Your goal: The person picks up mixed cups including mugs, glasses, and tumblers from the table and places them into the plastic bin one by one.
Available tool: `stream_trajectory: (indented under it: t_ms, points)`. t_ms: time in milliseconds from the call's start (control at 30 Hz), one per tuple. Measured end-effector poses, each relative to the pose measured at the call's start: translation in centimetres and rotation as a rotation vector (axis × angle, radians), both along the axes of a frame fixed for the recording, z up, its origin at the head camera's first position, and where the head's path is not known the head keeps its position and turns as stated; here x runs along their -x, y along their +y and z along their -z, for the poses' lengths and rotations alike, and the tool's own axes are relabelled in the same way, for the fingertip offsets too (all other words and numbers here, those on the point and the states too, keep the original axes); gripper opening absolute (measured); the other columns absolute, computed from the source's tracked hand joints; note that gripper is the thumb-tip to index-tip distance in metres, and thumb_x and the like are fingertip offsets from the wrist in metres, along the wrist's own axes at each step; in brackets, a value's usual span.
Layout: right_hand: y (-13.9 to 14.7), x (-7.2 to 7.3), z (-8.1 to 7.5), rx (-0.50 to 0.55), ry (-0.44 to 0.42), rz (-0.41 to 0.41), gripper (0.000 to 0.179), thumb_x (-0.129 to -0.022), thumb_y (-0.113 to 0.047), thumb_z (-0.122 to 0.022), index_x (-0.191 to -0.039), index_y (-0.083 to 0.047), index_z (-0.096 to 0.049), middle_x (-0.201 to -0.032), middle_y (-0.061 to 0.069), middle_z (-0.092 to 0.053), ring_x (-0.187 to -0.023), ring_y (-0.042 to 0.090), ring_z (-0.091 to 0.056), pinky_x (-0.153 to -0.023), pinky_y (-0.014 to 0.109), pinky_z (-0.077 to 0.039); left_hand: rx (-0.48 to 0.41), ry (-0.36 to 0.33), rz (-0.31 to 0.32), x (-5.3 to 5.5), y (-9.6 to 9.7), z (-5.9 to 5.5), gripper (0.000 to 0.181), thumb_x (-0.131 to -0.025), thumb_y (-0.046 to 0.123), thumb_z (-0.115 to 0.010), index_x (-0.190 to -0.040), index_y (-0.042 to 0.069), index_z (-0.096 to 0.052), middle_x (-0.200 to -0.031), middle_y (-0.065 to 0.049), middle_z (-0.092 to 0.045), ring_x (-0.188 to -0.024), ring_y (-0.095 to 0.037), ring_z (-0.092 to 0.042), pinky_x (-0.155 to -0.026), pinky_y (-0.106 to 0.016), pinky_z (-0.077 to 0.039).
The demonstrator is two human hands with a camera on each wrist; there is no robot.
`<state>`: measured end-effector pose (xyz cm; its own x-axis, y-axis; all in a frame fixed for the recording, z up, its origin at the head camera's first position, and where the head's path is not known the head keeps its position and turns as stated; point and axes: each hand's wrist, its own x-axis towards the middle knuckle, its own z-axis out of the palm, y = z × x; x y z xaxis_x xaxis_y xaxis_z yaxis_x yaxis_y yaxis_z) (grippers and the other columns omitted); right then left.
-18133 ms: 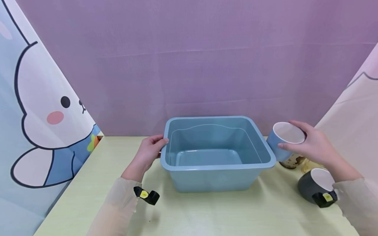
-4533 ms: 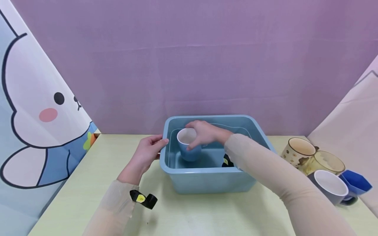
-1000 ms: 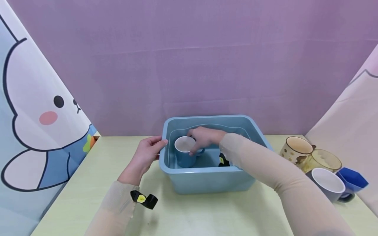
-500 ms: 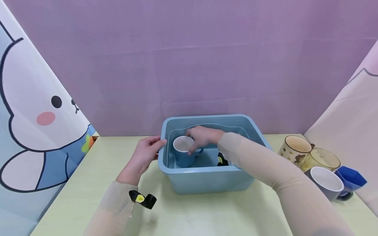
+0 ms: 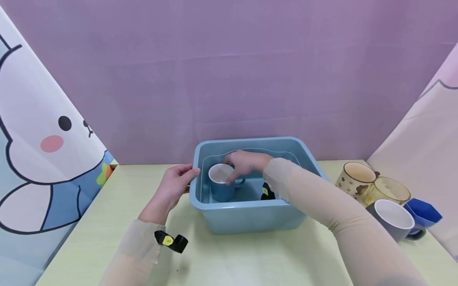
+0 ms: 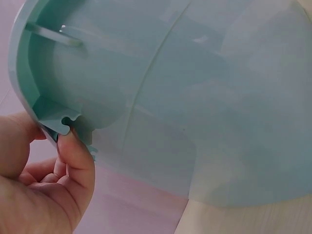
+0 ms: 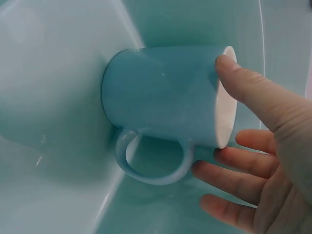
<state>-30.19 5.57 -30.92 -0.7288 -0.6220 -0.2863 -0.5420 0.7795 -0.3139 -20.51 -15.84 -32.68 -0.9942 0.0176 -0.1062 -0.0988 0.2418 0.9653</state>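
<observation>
A light-blue plastic tub stands on the table. My left hand grips its left rim, thumb on top; in the left wrist view, curled fingers press under the tub's lip. A blue mug with a white inside stands upright in the tub's left end, handle to the right. My right hand reaches into the tub around the mug's rim. In the right wrist view, the thumb lies at the rim and the fairly straight fingers are spread near the handle, without a firm hold.
On the right of the table stand a cream patterned mug, a yellow see-through cup, a dark grey mug with white inside and a dark-blue angular cup. A purple cloth hangs behind the tub.
The right hand has brought the blue mug from right of the tub into its left end and lowered it. Over the last second mug and hands barely move; the view shifts slightly.
</observation>
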Motion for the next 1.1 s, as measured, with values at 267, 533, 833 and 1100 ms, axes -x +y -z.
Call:
stream_trajectory:
  t_ms: [267, 533, 833, 1100]
  points:
    - [0.1, -0.1, -0.5, 0.006, -0.021, 0.024, 0.077, -0.079, -0.043, -0.073, -0.142, -0.012, -0.041, -0.136, 0.006, -0.052, -0.123, 0.02, -0.05, -0.101, 0.038, -0.045, 0.005, -0.009, -0.012, 0.0, -0.1, 0.1, 0.044, -0.095, 0.029, -0.056, -0.134, 0.008, -0.052, -0.123, -0.016, -0.061, -0.09, -0.016, -0.065, -0.082, -0.035, -0.056]
    - [0.2, -0.1, -1.2, -0.005, -0.046, 0.028, 0.074, -0.083, -0.044, -0.068, -0.144, -0.014, -0.039, -0.137, 0.007, -0.052, -0.126, 0.021, -0.049, -0.103, 0.039, -0.044, 0.022, -0.006, -0.021, 0.0, -0.4, 0.2, 0.044, -0.095, 0.029, -0.056, -0.134, 0.008, -0.053, -0.122, -0.015, -0.062, -0.09, -0.016, -0.064, -0.082, -0.035, -0.056]
    - [0.8, -0.3, -1.9, 0.016, -0.048, 0.049, 0.072, -0.084, -0.047, -0.067, -0.143, -0.016, -0.04, -0.137, 0.008, -0.052, -0.126, 0.023, -0.05, -0.1, 0.04, -0.045, 0.022, -0.01, -0.028, -0.2, -0.2, 0.1, 0.045, -0.095, 0.029, -0.055, -0.134, 0.008, -0.052, -0.122, -0.015, -0.061, -0.09, -0.018, -0.064, -0.079, -0.032, -0.057]
    - [1.8, -0.3, -2.6, 0.072, -0.019, 0.056, 0.072, -0.085, -0.046, -0.066, -0.143, -0.012, -0.04, -0.138, 0.009, -0.052, -0.128, 0.024, -0.048, -0.101, 0.042, -0.045, 0.003, -0.001, -0.014, 0.1, 0.1, 0.1, 0.043, -0.096, 0.029, -0.055, -0.133, 0.008, -0.053, -0.122, -0.016, -0.061, -0.088, -0.017, -0.066, -0.08, -0.033, -0.057]
